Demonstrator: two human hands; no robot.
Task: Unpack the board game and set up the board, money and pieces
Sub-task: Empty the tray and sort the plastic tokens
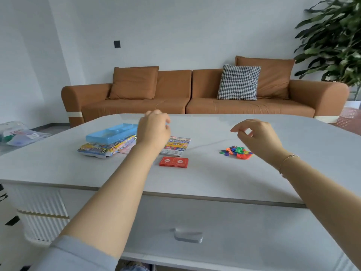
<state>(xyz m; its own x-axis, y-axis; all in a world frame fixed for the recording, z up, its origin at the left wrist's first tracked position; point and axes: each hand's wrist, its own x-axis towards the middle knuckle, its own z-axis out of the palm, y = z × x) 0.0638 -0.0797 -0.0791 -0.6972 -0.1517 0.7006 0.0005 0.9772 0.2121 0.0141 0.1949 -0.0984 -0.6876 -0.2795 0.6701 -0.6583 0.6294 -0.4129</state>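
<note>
seen from head height, looking down over a pale, smooth, glossy table (205, 180) with rounded corners. two bare forearms reaching out above it. left hand (153, 130) raised over the middle, fingers loosely curled, gripping nothing visible. right hand (257, 136) raised to the right, thumb and forefinger nearly meeting in a ring, other fingers curled; impossible to tell whether something tiny is pinched there.

on the far left of the table, a shallow blue plastic tray (112, 133) with moulded compartments, resting on the colourful game box (106, 148), flat printed cardboard. just right of it, partly hidden behind the left wrist, a folded printed sheet (176, 146), probably the board or rules. nearer, a thin stack of red cards (173, 162), lying flat. well apart to the right, below the right hand, a loose heap of small bright plastic pieces (237, 151) in orange, green, blue and red.

judged by look: everything light. tray thin and bendy, best lifted by its long edges. sheet limp, best taken at a corner or fold. red stack slippery on the glossy top, likely to fan out; best pinched across the short sides. pieces hard, tiny, prone to scatter; best picked singly with fingertips.

behind, a tan sofa (195, 94) with a houndstooth cushion (238, 83), and a leafy plant (332, 40) at far right.
</note>
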